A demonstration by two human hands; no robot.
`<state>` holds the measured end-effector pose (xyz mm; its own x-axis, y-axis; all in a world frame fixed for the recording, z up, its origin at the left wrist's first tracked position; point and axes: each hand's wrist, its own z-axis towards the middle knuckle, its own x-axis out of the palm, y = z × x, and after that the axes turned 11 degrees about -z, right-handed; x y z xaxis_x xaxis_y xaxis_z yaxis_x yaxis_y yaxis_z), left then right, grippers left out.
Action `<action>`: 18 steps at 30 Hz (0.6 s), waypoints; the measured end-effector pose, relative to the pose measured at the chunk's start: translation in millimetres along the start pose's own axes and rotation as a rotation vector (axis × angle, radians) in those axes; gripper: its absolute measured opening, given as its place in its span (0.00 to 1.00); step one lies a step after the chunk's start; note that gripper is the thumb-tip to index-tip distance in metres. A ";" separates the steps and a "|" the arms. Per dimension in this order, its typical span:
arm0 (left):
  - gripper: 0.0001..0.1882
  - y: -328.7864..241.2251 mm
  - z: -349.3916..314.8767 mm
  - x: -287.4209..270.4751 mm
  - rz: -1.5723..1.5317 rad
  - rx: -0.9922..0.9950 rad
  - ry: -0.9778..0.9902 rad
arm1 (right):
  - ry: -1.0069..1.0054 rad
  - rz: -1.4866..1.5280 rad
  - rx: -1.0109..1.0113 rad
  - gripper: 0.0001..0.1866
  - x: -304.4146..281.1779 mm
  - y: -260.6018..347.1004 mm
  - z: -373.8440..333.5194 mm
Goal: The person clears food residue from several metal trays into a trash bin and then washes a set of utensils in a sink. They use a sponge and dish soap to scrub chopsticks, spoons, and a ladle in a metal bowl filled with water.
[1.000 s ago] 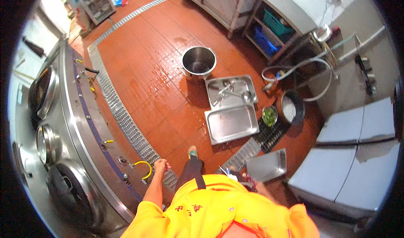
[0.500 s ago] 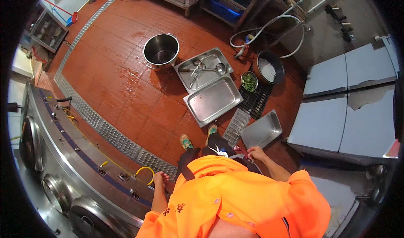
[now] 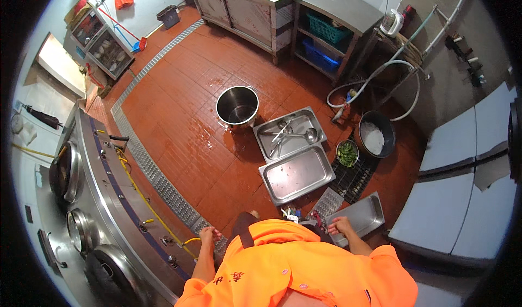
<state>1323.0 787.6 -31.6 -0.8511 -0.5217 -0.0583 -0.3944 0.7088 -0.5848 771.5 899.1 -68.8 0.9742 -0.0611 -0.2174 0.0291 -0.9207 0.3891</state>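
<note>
Head view, and what a spread of steel: down at the near edge the left hand (image 3: 210, 234) hung by the stove (image 3: 133, 195), fingers loosely bent and a little apart, nothing seen in its grip, the yellow hose (image 3: 190, 242) just to its left! Over on the right, the right hand (image 3: 339, 226) also showed loose, half-curled fingers and no object between them; whether it brushed the nearest steel tray (image 3: 363, 215), you couldn't tell. That tray lay on the floor at the near right, partly behind the hand and forearm. It looked like thin sheet metal, so probably light and stiff, hard to break, slick if wet; the opposite rims seemed the place to grip. Farther off, left of it, sat the shallow tray (image 3: 298, 175), and just beyond, a tray of utensils with a ladle (image 3: 311, 135), loose metal likely to slide if tipped. The deep pot (image 3: 237, 105), farther still, looked bulkier, best taken two-handed by its sides.
</note>
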 end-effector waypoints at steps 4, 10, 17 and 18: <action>0.04 9.0 -18.8 6.2 0.005 -0.029 -0.093 | 0.001 -0.035 0.048 0.13 -6.7 6.7 21.1; 0.07 11.4 10.8 -27.6 0.048 -0.181 -0.201 | 0.001 -0.038 0.051 0.12 18.2 46.6 36.0; 0.12 -51.0 109.9 -30.0 0.097 -0.219 -0.074 | -0.064 0.075 0.110 0.12 87.9 95.5 32.3; 0.10 -59.7 137.1 -31.9 0.166 -0.180 0.032 | 0.002 0.064 0.070 0.11 95.2 96.5 31.7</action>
<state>1421.1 696.8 -105.8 -0.9188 -0.3777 -0.1145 -0.3010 0.8583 -0.4156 859.9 792.2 -80.3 0.9739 -0.1199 -0.1926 -0.0488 -0.9398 0.3381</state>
